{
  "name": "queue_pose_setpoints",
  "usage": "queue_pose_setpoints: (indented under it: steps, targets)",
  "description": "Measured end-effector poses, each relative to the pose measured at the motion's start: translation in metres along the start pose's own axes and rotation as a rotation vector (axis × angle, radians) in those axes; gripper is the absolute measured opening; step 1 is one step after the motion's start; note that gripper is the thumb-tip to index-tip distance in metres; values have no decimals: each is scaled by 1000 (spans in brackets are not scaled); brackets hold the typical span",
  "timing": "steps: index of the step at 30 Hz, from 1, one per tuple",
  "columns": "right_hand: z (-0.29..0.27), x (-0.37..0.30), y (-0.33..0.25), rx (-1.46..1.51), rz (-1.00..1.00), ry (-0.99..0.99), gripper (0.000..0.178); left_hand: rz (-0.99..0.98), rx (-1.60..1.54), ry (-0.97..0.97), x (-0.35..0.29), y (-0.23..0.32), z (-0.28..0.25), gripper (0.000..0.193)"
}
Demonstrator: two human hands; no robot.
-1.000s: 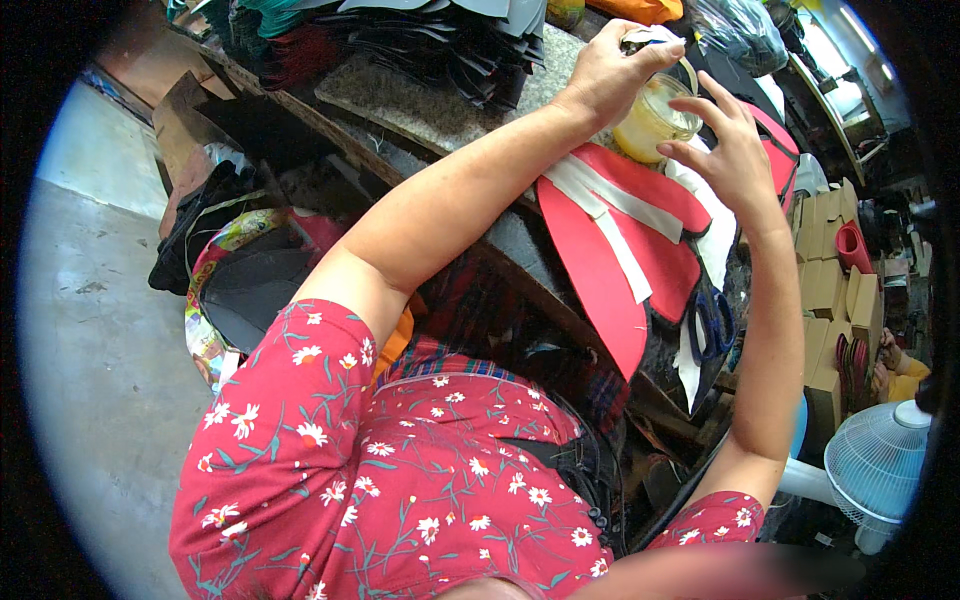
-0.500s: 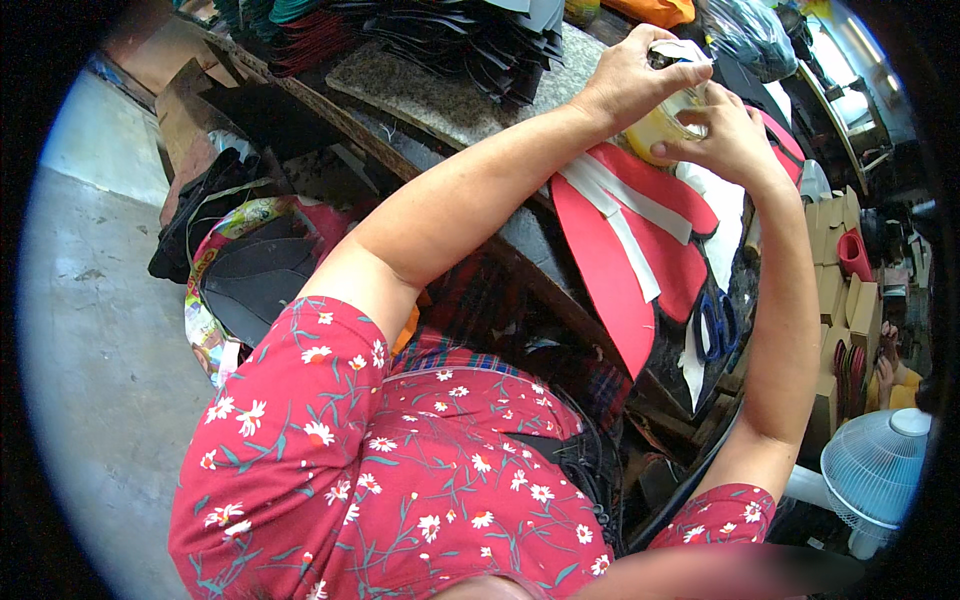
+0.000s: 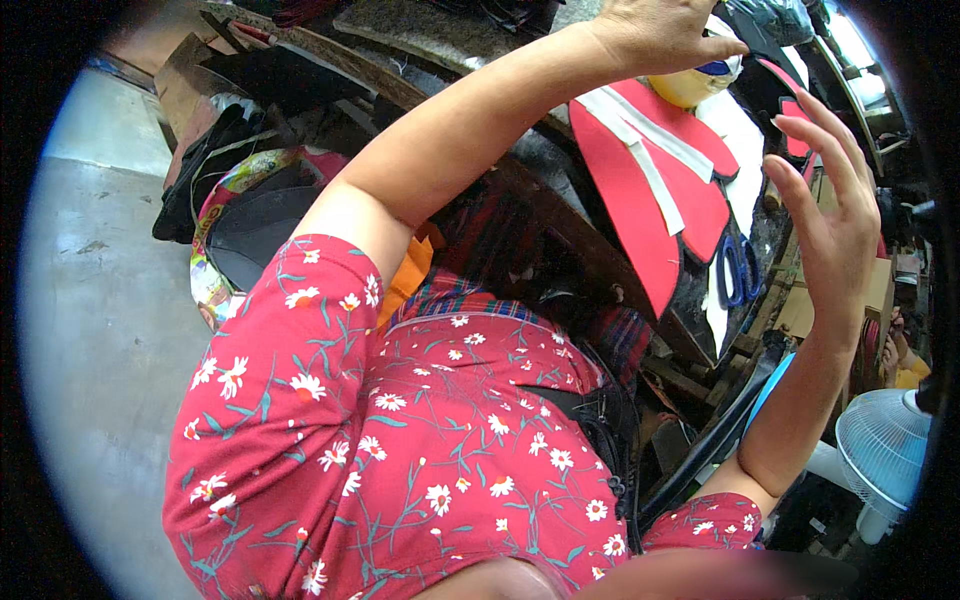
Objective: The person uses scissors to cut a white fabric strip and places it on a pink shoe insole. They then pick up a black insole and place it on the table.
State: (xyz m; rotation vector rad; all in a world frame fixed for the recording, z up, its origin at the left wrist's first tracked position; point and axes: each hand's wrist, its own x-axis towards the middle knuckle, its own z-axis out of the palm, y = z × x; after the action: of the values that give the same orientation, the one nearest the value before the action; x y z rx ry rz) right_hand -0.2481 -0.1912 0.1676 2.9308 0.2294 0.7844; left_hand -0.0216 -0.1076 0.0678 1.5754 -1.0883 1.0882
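Observation:
My left hand [image 3: 665,32] is at the top edge, thumb stretched out over a jar [image 3: 688,90] with yellow contents. The rest of its fingers are cut off or hidden, so what it holds, if anything, does not show. My right hand [image 3: 832,205] is raised to the right of the jar, its fingers apart and nothing in them. Below the jar lie red sole-shaped pieces [image 3: 622,215] with white strips [image 3: 660,190] across them. White sheet material [image 3: 745,180] shows beside these pieces. Blue-handled scissors [image 3: 740,270] rest at their right.
A stone slab [image 3: 415,35] lies on the worktable at the upper left. Beside the table, a colourful bag [image 3: 212,250] holds dark flat pieces [image 3: 255,235]. A blue fan [image 3: 885,450] stands at the right. Another person's hand [image 3: 890,355] is visible at the far right.
My right hand has left the jar and moved right and down, opening. My left hand has moved up and slightly right, partly out of view. The whole view has shifted slightly.

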Motion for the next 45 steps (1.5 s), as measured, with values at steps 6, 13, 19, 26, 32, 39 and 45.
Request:
queue_pose_setpoints:
  steps: [6, 13, 19, 26, 32, 39, 45]
  targets:
    - [30, -17, -12, 550, 241, -159, 28, -221, -152, -690, -46, 23, -71, 44]
    - [82, -22, -14, 847, 384, -244, 27, -178, -42, -665, -80, 23, -76, 27]
    - [109, -25, -30, 191, 90, -338, 42, -239, -226, -598, -87, 12, -77, 17]
    - [112, -23, -58, -182, -43, -171, 62, -286, -289, -494, -97, 10, -78, 20]
    - [112, -15, -59, -186, -15, -273, 62, -258, -260, -364, -104, 13, -74, 17]
    - [114, -24, -50, -108, -50, -195, 60, -232, -222, -333, -107, 16, -74, 15]
    - [111, -25, -55, -261, -69, -180, 58, -240, -241, -328, -106, 18, -75, 13]
